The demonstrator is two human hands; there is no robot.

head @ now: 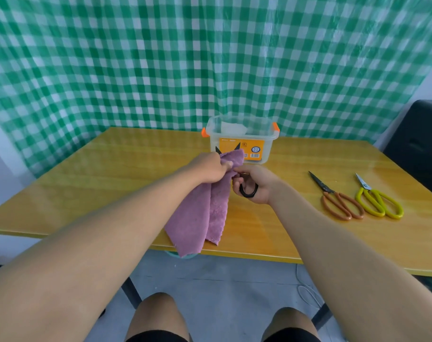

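Note:
My left hand (pixel 211 169) pinches the top of a purple cloth (pixel 205 213), which hangs down over the front edge of the yellow table (pixel 111 174). My right hand (pixel 255 182) grips black-handled scissors (pixel 248 191), with my fingers through a handle loop. The open black blade tips stick up behind the cloth's top edge, so the cloth hides most of the blades.
A clear plastic box (pixel 242 138) with orange clips and an orange label stands behind my hands. Orange-handled scissors (pixel 338 201) and yellow-handled scissors (pixel 377 201) lie on the table to the right. A green checked curtain hangs behind; a dark chair (pixel 419 144) stands at the right.

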